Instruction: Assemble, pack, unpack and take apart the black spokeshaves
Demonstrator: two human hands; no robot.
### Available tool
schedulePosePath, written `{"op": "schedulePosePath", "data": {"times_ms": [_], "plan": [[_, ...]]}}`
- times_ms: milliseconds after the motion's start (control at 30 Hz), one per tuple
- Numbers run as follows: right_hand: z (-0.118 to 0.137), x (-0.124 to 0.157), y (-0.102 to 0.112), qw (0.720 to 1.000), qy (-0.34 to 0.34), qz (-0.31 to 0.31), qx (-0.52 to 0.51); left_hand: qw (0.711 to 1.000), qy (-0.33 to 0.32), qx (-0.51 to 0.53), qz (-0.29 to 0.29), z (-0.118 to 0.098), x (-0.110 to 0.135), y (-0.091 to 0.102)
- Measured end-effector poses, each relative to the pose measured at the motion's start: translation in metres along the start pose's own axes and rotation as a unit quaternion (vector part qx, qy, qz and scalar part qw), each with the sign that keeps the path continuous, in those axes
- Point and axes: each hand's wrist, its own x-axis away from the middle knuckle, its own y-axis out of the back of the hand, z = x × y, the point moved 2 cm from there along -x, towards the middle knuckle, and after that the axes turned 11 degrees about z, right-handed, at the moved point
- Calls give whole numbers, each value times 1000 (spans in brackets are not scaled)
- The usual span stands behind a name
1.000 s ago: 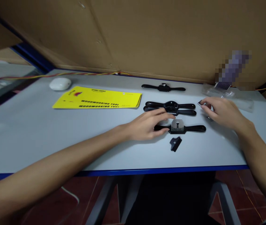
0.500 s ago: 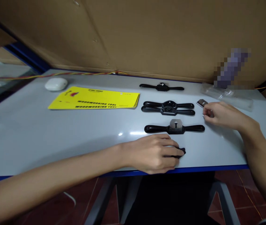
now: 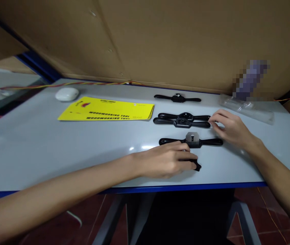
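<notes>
Near the table's front edge, my left hand (image 3: 169, 160) rests with its fingers curled over a small black part (image 3: 198, 166), mostly covered by them. Just beyond lies a black spokeshave (image 3: 207, 142) with an upright silver blade (image 3: 192, 138). My right hand (image 3: 230, 127) has thumb and index finger closing at the right handle end of a bladeless black spokeshave (image 3: 183, 123). Another spokeshave body (image 3: 169, 116) lies right behind that one, almost touching. Whether something small is also between the right fingertips, I cannot tell.
A further spokeshave (image 3: 177, 98) lies at the back. Yellow printed cards (image 3: 104, 110) are stacked at left, with a white rounded case (image 3: 66, 94) behind. Clear plastic packaging (image 3: 252, 110) lies at the back right, below a blurred purple object (image 3: 251, 81). A cardboard wall (image 3: 173, 44) stands behind.
My right hand has moved left to the spokeshave handles, and the nearer bladeless one has shifted slightly left. The loose blade seen by that hand is now out of sight. My left hand stays on the black part.
</notes>
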Motion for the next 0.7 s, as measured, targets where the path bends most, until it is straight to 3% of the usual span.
{"op": "schedulePosePath", "data": {"times_ms": [133, 233, 333, 500, 700], "plan": [[10, -1, -1, 998, 47, -13, -33, 996, 17, 82, 21, -3, -2, 4], [16, -2, -4, 997, 56, 34, -41, 984, 40, 173, 28, -5, -2, 8], [21, -2, -6, 994, 38, 91, -52, 980, 52, 190, 14, -3, 0, 5], [29, -2, -4, 982, 8, 186, -36, 983, 64, 147, -85, 7, 1, -4], [39, -2, -10, 982, 15, 184, -45, 962, 98, 115, -225, 19, -3, 3]]}}
